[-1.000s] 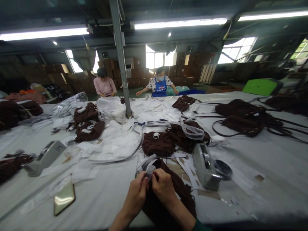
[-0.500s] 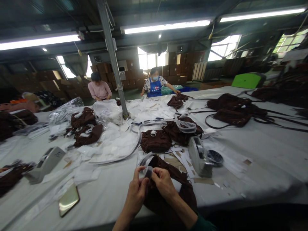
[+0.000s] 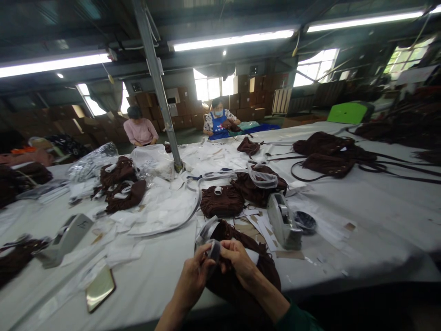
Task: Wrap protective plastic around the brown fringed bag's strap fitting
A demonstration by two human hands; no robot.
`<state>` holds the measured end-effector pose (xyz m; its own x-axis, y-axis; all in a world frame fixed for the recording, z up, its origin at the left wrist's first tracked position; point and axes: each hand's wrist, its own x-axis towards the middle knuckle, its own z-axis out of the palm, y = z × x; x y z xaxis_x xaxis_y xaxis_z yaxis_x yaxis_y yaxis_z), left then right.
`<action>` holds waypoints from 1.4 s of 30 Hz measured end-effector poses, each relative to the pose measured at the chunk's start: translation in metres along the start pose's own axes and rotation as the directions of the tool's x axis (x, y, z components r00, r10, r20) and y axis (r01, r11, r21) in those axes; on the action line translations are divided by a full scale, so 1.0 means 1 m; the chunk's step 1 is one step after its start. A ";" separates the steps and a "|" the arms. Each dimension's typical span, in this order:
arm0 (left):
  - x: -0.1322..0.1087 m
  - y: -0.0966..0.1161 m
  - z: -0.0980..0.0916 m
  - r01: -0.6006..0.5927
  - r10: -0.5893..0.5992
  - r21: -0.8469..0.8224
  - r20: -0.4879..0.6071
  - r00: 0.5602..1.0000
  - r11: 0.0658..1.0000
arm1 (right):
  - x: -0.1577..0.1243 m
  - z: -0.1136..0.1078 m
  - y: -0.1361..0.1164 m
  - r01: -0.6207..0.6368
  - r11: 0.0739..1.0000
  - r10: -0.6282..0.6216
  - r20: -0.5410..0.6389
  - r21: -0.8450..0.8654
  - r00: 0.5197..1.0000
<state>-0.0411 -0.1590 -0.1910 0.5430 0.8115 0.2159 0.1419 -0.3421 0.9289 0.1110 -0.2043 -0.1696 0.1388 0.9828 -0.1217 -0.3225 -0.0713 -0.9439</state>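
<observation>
L hand (image 3: 193, 276): thumb + fingers pinched nearly closed on a translucent strip (image 3: 215, 250). R hand (image 3: 241, 263): fingers curled in, tips closed on strip's R edge; exact finger placement hard to see. Strip is bent in a curve btwn the two hands, over the near brown bag (image 3: 270, 271). Bag lies at table's near edge, partly hidden under hands + R forearm; white patch visible just R of R hand.

Just beyond: fringed brown bag (image 3: 222, 201) w/ small white wrap on top; another dark bag (image 3: 258, 189) touching/near its R side, clear strip looped over it. Tape dispenser (image 3: 283, 223) R of hands, cardboard scraps (image 3: 246, 228) beside it. Gold phone-like slab (image 3: 100, 289) L of hands, 2nd dispenser (image 3: 65, 241) farther L.

Far side of tbl: co-worker in pink (image 3: 141, 131), co-worker in blue apron (image 3: 217, 125) holding a brown item. More bags w/ long straps (image 3: 329, 163) far R.
</observation>
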 end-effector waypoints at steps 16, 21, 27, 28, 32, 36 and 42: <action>0.017 0.012 -0.004 0.024 -0.037 0.080 0.168 0.985 0.996 | 0.003 0.000 0.005 0.027 0.987 -0.015 -0.077 0.158 0.997; 0.021 0.012 0.002 0.069 -0.070 0.024 0.064 0.996 0.997 | 0.004 0.003 0.007 -0.037 0.960 0.049 -0.037 0.278 0.998; 0.031 -0.003 0.005 0.249 -0.265 -0.428 0.023 0.964 0.869 | 0.002 0.006 0.003 -0.041 0.938 0.058 -0.037 0.344 0.998; 0.032 -0.006 0.005 0.269 -0.298 -0.485 0.018 0.954 0.832 | 0.002 0.005 0.003 -0.013 0.945 0.039 -0.073 0.326 0.997; 0.032 -0.008 0.006 0.308 -0.342 -0.550 0.043 0.939 0.776 | 0.001 0.003 0.005 0.112 0.983 -0.082 -0.192 0.147 0.978; 0.029 -0.001 0.012 0.281 -0.302 -0.496 0.040 0.953 0.822 | -0.001 0.005 0.008 0.111 0.986 -0.134 -0.185 -0.126 0.974; 0.027 0.000 0.017 0.196 -0.231 -0.427 -0.029 0.973 0.883 | -0.003 0.009 0.010 0.191 0.954 -0.255 -0.284 -0.233 0.924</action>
<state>-0.0120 -0.1449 -0.1904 0.4710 0.8821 0.0048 -0.1212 0.0594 0.9909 0.0987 -0.2064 -0.1758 0.4766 0.8782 0.0406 -0.0630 0.0802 -0.9948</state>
